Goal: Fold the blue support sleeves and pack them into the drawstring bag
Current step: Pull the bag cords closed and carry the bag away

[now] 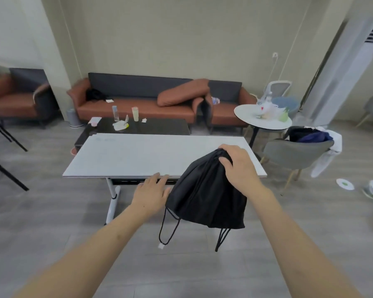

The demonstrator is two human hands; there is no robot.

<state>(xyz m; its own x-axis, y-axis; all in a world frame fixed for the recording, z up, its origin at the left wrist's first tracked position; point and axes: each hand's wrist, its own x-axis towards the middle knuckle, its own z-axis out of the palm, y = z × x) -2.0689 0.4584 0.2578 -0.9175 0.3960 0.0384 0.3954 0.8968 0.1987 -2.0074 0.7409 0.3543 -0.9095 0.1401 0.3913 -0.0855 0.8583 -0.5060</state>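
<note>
Head view, right hand (239,166) fingers clamped on drawstring bag (207,196) top (hanging), left hand (151,192) fingers straight beside it

Even soft indoor light, slight blur, edges warped

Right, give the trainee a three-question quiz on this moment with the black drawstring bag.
1. True or false: the black fabric drawstring bag lies flat on the white rectangular table.
2. Which hand grips the bag's gathered top?
A. left hand
B. right hand
C. both
3. Fill in: the bag's black cords hang ____ from its lower part.

Key:
1. False; it is held up at the table's near edge.
2. B; the left hand is open beside the bag.
3. Loose.
</note>
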